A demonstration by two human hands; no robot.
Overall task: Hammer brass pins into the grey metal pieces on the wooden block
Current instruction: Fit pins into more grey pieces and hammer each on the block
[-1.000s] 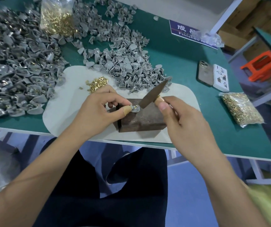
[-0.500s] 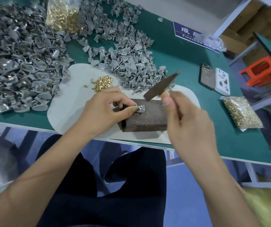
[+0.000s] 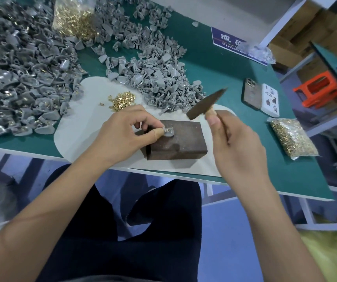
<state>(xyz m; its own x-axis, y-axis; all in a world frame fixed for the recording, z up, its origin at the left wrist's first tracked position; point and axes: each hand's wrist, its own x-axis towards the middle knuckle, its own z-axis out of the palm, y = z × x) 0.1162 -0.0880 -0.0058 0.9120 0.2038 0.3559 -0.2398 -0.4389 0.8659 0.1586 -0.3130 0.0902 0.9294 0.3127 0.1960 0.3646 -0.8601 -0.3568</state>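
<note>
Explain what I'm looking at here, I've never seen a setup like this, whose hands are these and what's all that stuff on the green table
There is no machine here: a person wears a camera on the head, looking down at their own hands. The left hand pinches a small grey metal piece on a wooden block. The right hand grips a small hammer, raised above the block. The block sits on a pale mat on the green table. Around it lie heaps of grey pieces, a little pile of loose brass pins, two bags of pins and a phone.
</note>
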